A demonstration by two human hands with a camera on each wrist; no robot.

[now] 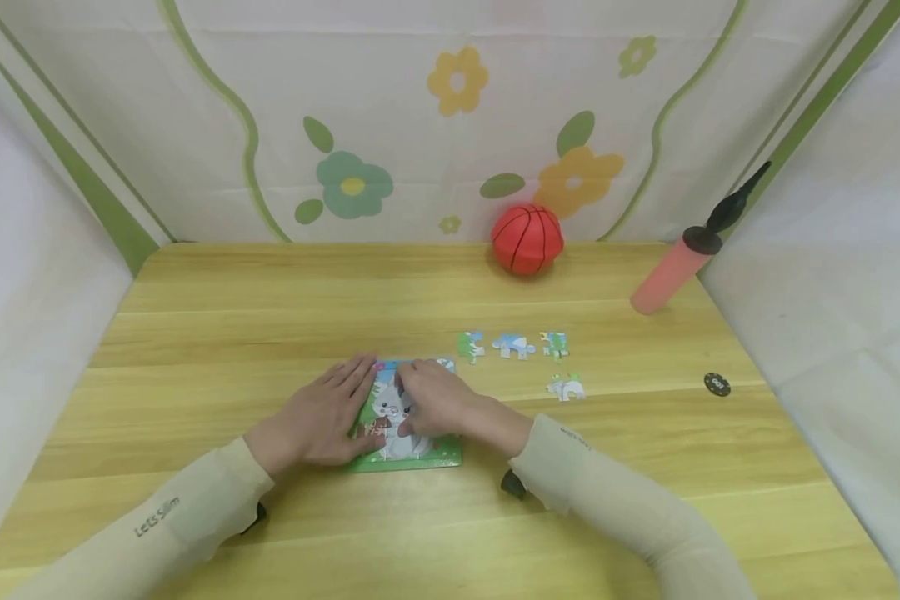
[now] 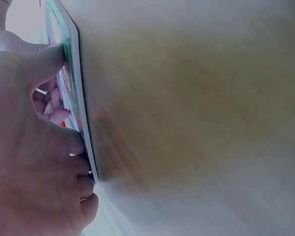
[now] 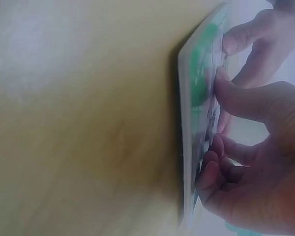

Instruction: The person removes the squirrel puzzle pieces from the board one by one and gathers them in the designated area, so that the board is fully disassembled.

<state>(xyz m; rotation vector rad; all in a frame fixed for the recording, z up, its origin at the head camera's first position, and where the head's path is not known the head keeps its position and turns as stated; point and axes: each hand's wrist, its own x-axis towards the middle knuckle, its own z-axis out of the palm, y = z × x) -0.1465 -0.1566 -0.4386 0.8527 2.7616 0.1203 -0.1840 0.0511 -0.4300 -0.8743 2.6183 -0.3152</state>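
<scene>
Both your hands work over a rabbit puzzle (image 1: 414,450) lying flat on the bench (image 1: 217,358). Your left hand (image 1: 317,417) spreads along its left edge, fingers nearly straight and gripping nothing, thumb resting on the picture. Your right hand (image 1: 438,402) bends over the middle, thumb and forefinger apart at the surface; whether those fingers pinch a piece, the view is too poor to tell. Four loose pieces (image 1: 513,347) lie to the right, three in a row, one nearer you. The step in hand appears to be seating or aligning a piece; the next move likely calls for steadying the puzzle, pressing that spot level, then reaching for a loose piece.
</scene>
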